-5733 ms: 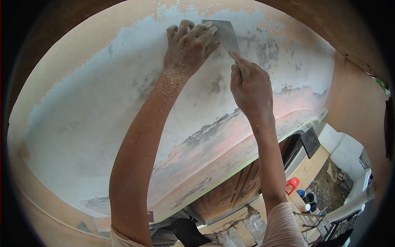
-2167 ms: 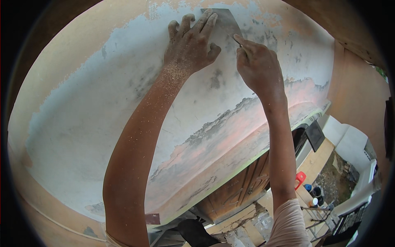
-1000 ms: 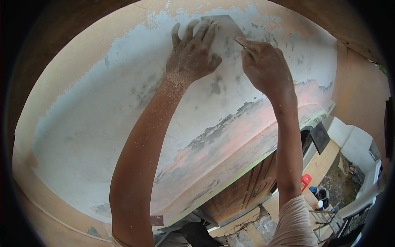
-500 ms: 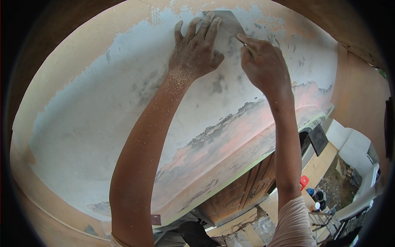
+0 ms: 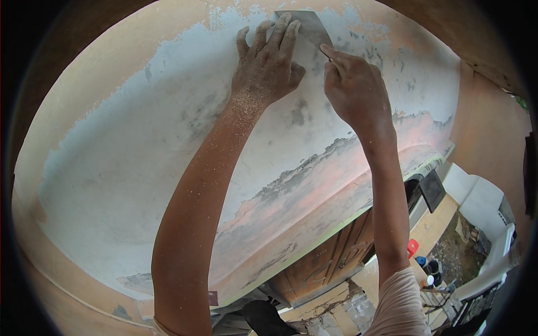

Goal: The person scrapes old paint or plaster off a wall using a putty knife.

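Observation:
My right hand [image 5: 358, 89] is closed on the handle of a broad metal scraper, whose grey blade [image 5: 311, 28] lies against a wall with peeling paint [image 5: 140, 145]. Fingertips of my left hand [image 5: 266, 61] press on the blade's left part, with the fingers spread and partly bent. Pale grit dusts the left hand and wrist. Around the blade, the surface has whitish-blue patches, grey blotches and peach paint toward its top edge; a pink, flaking band runs lower down.
Below the wall are a moulded ledge with a green edge [image 5: 314, 246], a wooden door [image 5: 319, 263] and a dark square panel [image 5: 431, 190]. At lower right, a red plastic object [image 5: 412, 247], several containers [image 5: 430, 271] and a metal frame [image 5: 440, 297] stand near rubble and white walling.
Both hands and the scraper sit higher than one second ago, having shifted up, with the right hand also slightly leftward. The grip and the spread left fingers look the same.

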